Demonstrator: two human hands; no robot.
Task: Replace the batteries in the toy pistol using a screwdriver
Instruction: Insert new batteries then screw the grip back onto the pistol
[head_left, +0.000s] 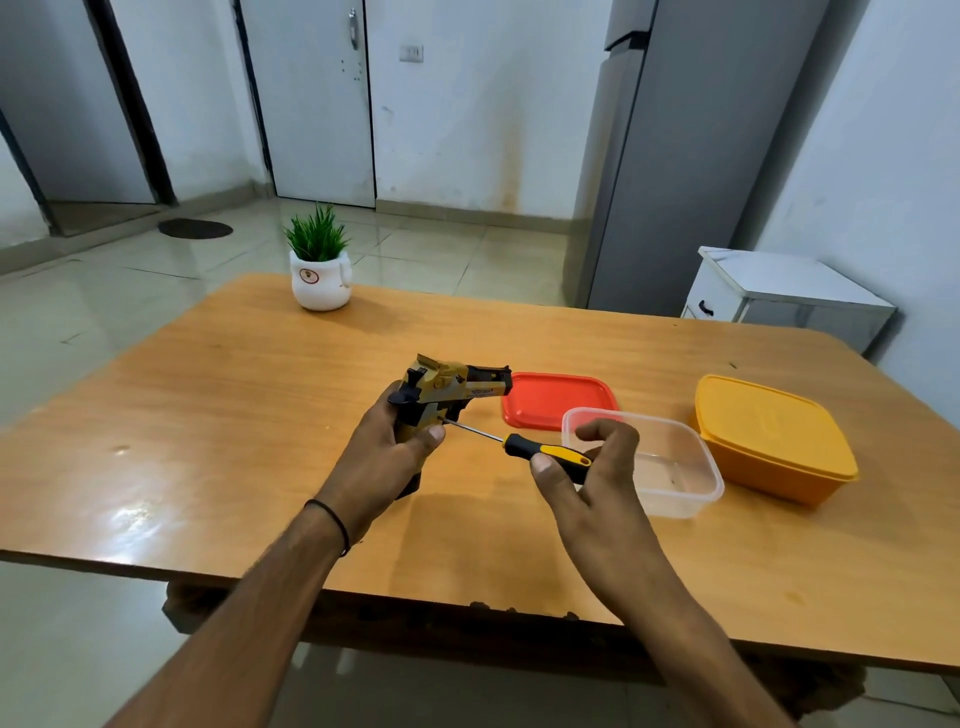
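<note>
Forearms reach up from the bottom of the frame to the middle of the table (208, 415), where both hands are busy. At centre frame the left hand (387, 447) is curled round the grip of the toy pistol (447, 387), holding it clear of the wood with the barrel pointing right. The right hand (587, 467), just right of centre, pinches the yellow-and-black handle of the screwdriver (550, 452) between thumb and fingers, and the shaft slants up and left so its tip meets the pistol's side just below the trigger area, presumably at a cover screw. The pistol looks like light, hollow, rigid plastic: easy to hold in one hand, but smooth enough to twist under turning force, so a firm wrap round the grip suits it, with the thumb braced near the screw. Any screw would be tiny and easily lost. Right of the hands sit an open clear container (675, 467), a red lid (556, 397) and a closed orange box (769, 436).
</note>
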